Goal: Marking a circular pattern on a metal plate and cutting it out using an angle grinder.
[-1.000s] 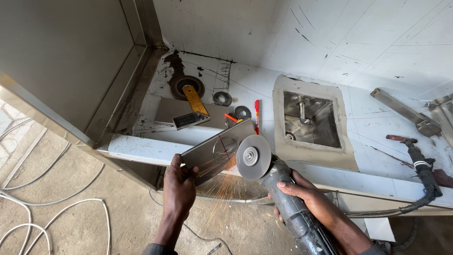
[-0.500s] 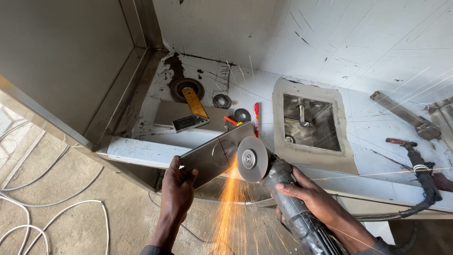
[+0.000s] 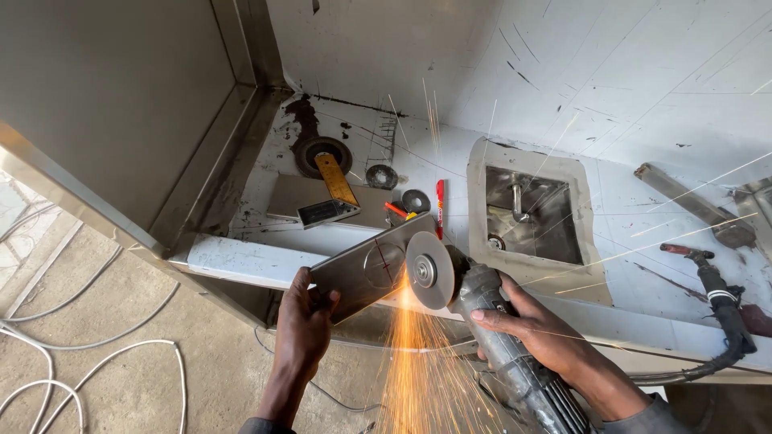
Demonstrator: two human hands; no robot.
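My left hand (image 3: pixel 304 328) grips the lower left end of a flat steel plate (image 3: pixel 366 267), held tilted over the front edge of the white-covered steel worktop (image 3: pixel 233 259). My right hand (image 3: pixel 537 328) is wrapped around the grey body of an angle grinder (image 3: pixel 498 337). Its round disc (image 3: pixel 429 270) touches the plate's right edge. Orange sparks (image 3: pixel 422 354) stream down from the contact point, and thin spark streaks fly across the worktop and wall.
On the worktop lie a yellow-bladed square (image 3: pixel 334 193), two spare discs (image 3: pixel 381 176), a red marker (image 3: pixel 440 207) and a cut-out opening with a sink bowl (image 3: pixel 531 213). A red-handled tool with a black hose (image 3: pixel 720 297) lies at right. White cables (image 3: pixel 88 354) trail on the floor at left.
Sparks have grown from a faint glow to a dense downward shower, with streaks now flying up over the worktop. Both hands, plate and grinder stay in nearly the same place.
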